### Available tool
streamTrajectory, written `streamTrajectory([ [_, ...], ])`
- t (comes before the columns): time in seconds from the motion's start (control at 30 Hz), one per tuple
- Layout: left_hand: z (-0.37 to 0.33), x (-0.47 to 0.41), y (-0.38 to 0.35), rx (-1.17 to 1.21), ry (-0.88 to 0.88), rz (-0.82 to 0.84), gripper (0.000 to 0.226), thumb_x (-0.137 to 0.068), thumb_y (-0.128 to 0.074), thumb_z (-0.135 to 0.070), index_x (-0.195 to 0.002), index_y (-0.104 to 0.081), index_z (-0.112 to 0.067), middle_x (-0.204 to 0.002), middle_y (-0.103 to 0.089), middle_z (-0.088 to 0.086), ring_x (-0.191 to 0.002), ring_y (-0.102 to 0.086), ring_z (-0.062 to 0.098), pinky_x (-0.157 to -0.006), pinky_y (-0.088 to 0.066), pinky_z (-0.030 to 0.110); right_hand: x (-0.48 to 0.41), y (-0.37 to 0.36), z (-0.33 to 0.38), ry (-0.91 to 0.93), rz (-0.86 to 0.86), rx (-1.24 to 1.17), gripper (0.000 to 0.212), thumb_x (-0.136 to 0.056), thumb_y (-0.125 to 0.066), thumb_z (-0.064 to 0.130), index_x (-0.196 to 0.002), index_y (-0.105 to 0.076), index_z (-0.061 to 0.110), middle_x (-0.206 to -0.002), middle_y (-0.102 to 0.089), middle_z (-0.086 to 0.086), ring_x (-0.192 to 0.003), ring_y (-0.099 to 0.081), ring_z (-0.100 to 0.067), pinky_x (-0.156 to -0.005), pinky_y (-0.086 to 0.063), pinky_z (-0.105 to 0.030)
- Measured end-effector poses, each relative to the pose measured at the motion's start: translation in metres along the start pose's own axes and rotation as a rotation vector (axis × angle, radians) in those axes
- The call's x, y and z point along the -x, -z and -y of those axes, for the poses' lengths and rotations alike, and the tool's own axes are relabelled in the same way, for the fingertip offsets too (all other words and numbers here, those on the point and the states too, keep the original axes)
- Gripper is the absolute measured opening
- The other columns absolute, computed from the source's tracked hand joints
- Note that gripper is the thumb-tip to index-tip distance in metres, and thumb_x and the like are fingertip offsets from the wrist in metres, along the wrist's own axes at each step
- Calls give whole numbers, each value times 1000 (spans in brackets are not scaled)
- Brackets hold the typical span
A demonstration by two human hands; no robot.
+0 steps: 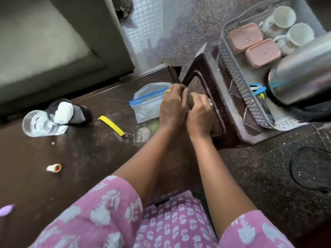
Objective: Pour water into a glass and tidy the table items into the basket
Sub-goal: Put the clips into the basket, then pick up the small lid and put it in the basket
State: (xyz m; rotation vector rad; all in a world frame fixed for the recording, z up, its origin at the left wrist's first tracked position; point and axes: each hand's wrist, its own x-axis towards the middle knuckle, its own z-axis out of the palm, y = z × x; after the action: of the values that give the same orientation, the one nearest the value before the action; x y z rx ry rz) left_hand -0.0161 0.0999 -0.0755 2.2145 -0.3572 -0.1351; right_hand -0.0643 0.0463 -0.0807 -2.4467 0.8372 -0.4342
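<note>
My left hand and my right hand meet over the edge of the brown stool. Together their curled fingers grip a small greyish thing, mostly hidden; what it is I cannot tell. A clear zip bag with a blue seal lies on the dark table just behind my left hand. The clear glass stands far left. The grey basket sits on the stool and holds a steel flask, two pink boxes, two white cups and blue items.
A black-and-white sock lies against the glass. A yellow strip lies mid-table and a small white cap with an orange inside sits nearer me. A grey cushioned seat borders the far side. Speckled floor lies to the right.
</note>
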Motion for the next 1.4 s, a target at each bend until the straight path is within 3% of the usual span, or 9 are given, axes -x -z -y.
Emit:
streamTrajectory([
  [0.2,86,56,68,-19,282,-149,15,-92,-49,-13,-100,-61,-6,-100,-63,12,-95,-57,26,-79,-34,22,75,-56,63,93,283,-45,22,-85,-57,9,-104,-63,-1,-96,-64,-24,-93,-57,-41,-79,-47,-46],
  [0.4,159,119,131,-25,511,-363,18,-92,-47,-8,-102,-61,-2,-105,-63,17,-99,-55,31,-84,-35,28,150,-97,121,233,521,-46,26,-84,-63,16,-105,-61,1,-100,-63,-22,-93,-58,-40,-78,-47,-46],
  [0.5,189,144,163,-30,584,-487,17,-91,-48,-5,-100,-61,0,-105,-62,18,-100,-55,33,-86,-34,27,182,-116,148,325,629,-18,33,-84,-61,19,-113,-57,3,-107,-60,-19,-101,-54,-37,-85,-43,-44],
  [0.77,263,197,247,-10,737,-837,24,-89,-49,-3,-111,-56,3,-109,-60,22,-102,-56,34,-85,-34,27,246,-168,220,479,792,16,32,-89,-57,20,-116,-55,4,-115,-57,-17,-108,-49,-35,-92,-39,-39],
  [1.0,335,233,317,-16,972,-1153,32,-87,-50,-2,-117,-48,5,-120,-50,24,-110,-49,36,-97,-33,33,276,-212,265,523,826,64,26,-87,-58,17,-110,-54,5,-130,-43,-15,-111,-45,-37,-85,-46,-43],
  [1.13,370,244,345,-48,1186,-1088,51,-89,-55,-16,-134,-37,-1,-135,-41,20,-127,-38,33,-103,-22,30,285,-232,279,559,832,171,34,-87,-57,16,-117,-47,8,-138,-36,-17,-117,-42,-38,-90,-44,-41],
  [1.23,390,250,355,-7,1271,-991,56,-89,-56,-23,-139,-33,-11,-142,-37,14,-131,-35,27,-103,-25,28,288,-242,285,563,811,250,29,-87,-56,17,-114,-47,8,-132,-40,-15,-114,-43,-37,-85,-45,-41],
  [1.33,403,256,358,64,1305,-976,49,-86,-60,-21,-132,-46,-16,-139,-43,7,-127,-39,21,-98,-30,24,292,-248,287,541,800,320,17,-90,-50,6,-107,-50,6,-121,-45,-14,-108,-45,-36,-77,-46,-41],
  [1.4,407,260,357,71,1298,-984,39,-85,-60,-17,-124,-56,-17,-134,-49,4,-122,-45,19,-94,-34,22,293,-250,285,514,816,301,20,-89,-41,-5,-104,-51,4,-116,-46,-15,-107,-43,-36,-75,-46,-41],
])
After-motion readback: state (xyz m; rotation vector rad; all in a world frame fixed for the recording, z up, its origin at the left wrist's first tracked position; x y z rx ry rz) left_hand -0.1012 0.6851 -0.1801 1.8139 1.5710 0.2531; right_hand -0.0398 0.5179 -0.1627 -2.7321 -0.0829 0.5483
